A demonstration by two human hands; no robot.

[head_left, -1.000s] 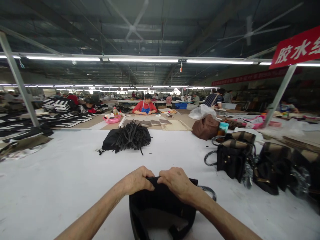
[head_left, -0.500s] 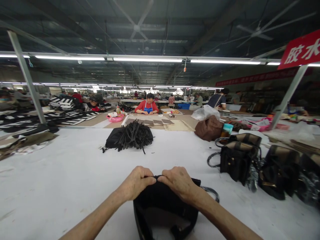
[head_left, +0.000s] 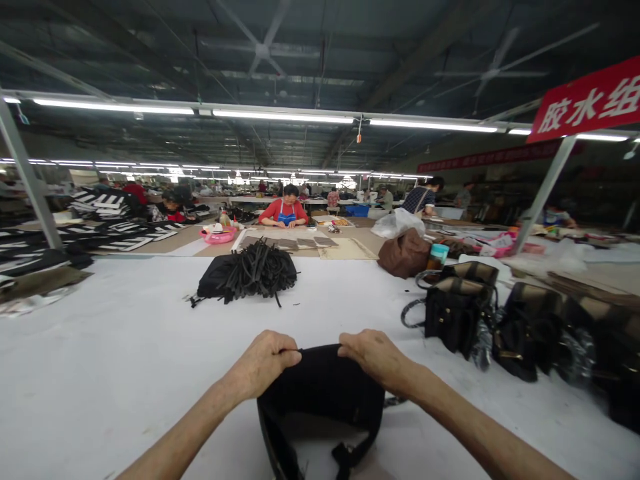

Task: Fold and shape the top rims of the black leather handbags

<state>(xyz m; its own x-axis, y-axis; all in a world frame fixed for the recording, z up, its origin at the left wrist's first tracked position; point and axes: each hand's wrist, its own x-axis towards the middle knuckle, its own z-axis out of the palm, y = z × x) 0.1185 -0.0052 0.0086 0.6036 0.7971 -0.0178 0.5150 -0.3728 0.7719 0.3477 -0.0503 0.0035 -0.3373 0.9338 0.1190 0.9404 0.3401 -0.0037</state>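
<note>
A black handbag (head_left: pixel 320 380) stands on the white tabletop close to me, its mouth facing up toward me. My left hand (head_left: pixel 267 360) pinches its far rim on the left, thumb on the inner side. On the same rim further right, my right hand (head_left: pixel 375 357) is closed the same way, fingers over the edge. Between the two hands a stretch of rim shows bare. A dark strap or tab (head_left: pixel 350 457) hangs at the near side of the opening. Part of a handle sticks out beneath my right wrist.
Several finished-looking black handbags (head_left: pixel 453 313) with wrapped handles stand at the right. A heap of black strips (head_left: pixel 257 270) lies ahead on the white table (head_left: pixel 150 360). Behind are a brown bundle (head_left: pixel 404 253), a blue-lidded jar (head_left: pixel 438 257) and a pink basin (head_left: pixel 217 235). A co-worker (head_left: pixel 284 212) sits opposite.
My hands have slid apart along the rim, the right one outward, so more of the edge shows between them. The whole view has shifted slightly to the right.
</note>
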